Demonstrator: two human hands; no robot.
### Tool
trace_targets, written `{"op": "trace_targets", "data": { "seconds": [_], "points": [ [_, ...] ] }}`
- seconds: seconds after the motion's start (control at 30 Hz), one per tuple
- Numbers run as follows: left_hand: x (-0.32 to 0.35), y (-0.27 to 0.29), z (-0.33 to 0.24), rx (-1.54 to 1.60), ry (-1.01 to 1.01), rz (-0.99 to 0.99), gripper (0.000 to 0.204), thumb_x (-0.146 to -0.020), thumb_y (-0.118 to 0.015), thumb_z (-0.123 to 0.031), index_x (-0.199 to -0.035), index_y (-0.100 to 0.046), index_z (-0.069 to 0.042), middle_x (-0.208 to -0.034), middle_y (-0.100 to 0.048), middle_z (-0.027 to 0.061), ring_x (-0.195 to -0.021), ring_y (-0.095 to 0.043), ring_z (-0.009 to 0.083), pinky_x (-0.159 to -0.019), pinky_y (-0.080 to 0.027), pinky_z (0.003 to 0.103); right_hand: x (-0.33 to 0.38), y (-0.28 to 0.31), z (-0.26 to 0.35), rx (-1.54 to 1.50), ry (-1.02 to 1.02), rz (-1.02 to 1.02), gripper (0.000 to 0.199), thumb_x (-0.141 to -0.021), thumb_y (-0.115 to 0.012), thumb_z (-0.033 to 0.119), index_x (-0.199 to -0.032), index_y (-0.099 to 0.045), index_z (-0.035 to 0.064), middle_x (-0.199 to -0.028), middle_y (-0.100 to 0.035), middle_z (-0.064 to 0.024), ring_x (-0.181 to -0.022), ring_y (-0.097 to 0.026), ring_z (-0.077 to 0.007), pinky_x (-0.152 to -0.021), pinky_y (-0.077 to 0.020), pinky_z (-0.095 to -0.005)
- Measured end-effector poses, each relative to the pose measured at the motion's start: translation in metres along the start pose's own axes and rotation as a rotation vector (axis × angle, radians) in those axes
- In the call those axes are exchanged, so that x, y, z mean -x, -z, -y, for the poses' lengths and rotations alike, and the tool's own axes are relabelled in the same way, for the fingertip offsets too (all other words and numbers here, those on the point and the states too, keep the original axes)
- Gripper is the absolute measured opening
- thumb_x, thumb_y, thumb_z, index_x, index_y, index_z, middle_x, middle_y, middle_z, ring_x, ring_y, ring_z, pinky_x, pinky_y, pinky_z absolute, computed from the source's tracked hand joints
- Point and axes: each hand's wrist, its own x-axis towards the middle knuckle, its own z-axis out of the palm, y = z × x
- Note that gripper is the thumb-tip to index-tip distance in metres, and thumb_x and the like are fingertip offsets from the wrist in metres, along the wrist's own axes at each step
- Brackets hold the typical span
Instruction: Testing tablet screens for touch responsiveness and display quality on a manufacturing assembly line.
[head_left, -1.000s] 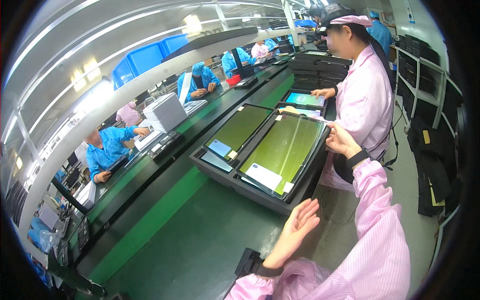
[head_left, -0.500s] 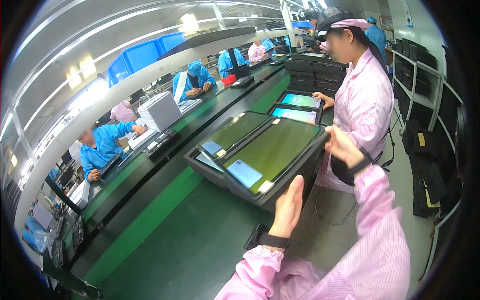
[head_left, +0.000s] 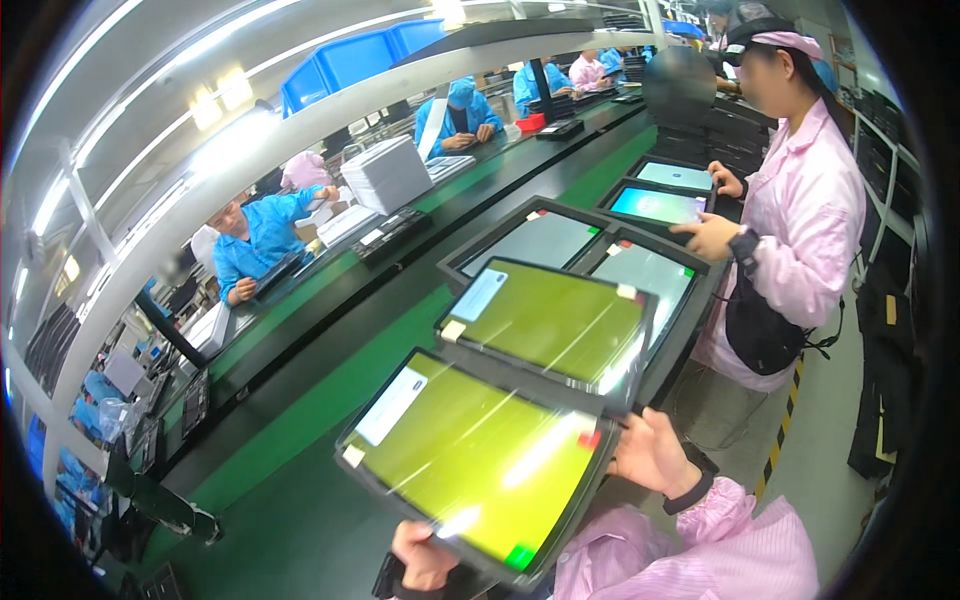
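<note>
Both of my hands hold a black two-compartment tray (head_left: 500, 370), tilted and raised above the belt. Two dark-framed flat screen panels lie in it, a near one (head_left: 470, 455) and a far one (head_left: 550, 310), both shining yellow-green with small stickers at their corners. My left hand (head_left: 425, 555) is closed on the near edge, partly cut by the lower border. At the right end, my right hand (head_left: 655, 455) grips the side. Beyond and partly hidden beneath it is a second black tray (head_left: 700, 295) with two grey screen panels (head_left: 540, 240).
A co-worker in pink (head_left: 790, 220) stands at the right, hands at a tray with two lit tablets (head_left: 657, 205). The green belt (head_left: 290, 500) runs along my left. Across it sit workers in blue (head_left: 265, 240), near a white stack (head_left: 390, 175). A white rail (head_left: 250, 165) crosses overhead.
The tray has come toward me off the tray beneath, whose grey panels now show. My hands moved down with it. The view swung left, and both of the co-worker's hands now show.
</note>
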Motion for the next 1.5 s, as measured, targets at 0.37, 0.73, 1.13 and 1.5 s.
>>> {"op": "trace_targets", "data": {
  "seconds": [0.37,0.73,1.13,1.5],
  "points": [
    [0.059,0.173,-0.129,-0.040,0.164,-0.016,0.059,-0.057,-0.045,-0.025,-0.106,-0.059,0.005,-0.096,-0.064,0.0188,-0.087,-0.060,0.0342,-0.082,-0.050,0.039,0.019,-0.032,-0.090,-0.255,-0.270,0.273,0.096,-0.083,-0.067,0.028,-0.146,0.005,0.0204,-0.151,-0.012,-0.0115,-0.133,-0.029,-0.0377,-0.100,-0.0326,-0.0643],
    [0.078,0.099,-0.178,-1.748,-0.305,-0.705,0.022,-0.084,-0.047,-0.003,-0.101,-0.058,0.006,-0.091,-0.064,0.0175,-0.081,-0.064,0.0293,-0.071,-0.050,0.036,-0.012,-0.062,-0.015,0.964,-0.532,0.484,0.031,-0.092,-0.052,0.006,-0.122,-0.049,-0.0014,-0.114,-0.061,-0.0135,-0.100,-0.061,-0.0189,-0.087,-0.0486,-0.0303],
    [-0.032,0.080,-0.126,-1.927,-0.683,0.008,0.042,-0.075,-0.045,0.008,-0.116,-0.044,0.000,-0.114,-0.057,0.0131,-0.107,-0.048,0.0311,-0.093,-0.033,0.042,-0.170,-0.059,-0.060,1.732,0.334,0.273,0.043,-0.076,-0.042,0.000,-0.117,-0.053,0.0047,-0.124,-0.048,-0.0169,-0.129,-0.028,-0.0364,-0.106,-0.0276,-0.0461],
    [0.012,0.078,-0.134,-1.976,-0.558,-0.132,0.048,-0.078,-0.046,0.004,-0.124,-0.033,0.001,-0.130,-0.051,0.0142,-0.116,-0.044,0.0288,-0.101,-0.025,0.040,-0.119,-0.078,-0.056,1.756,0.313,0.352,0.043,-0.078,-0.050,0.003,-0.121,-0.050,0.0050,-0.119,-0.050,-0.0167,-0.123,-0.035,-0.0366,-0.101,-0.0311,-0.0466]
  ]
}}
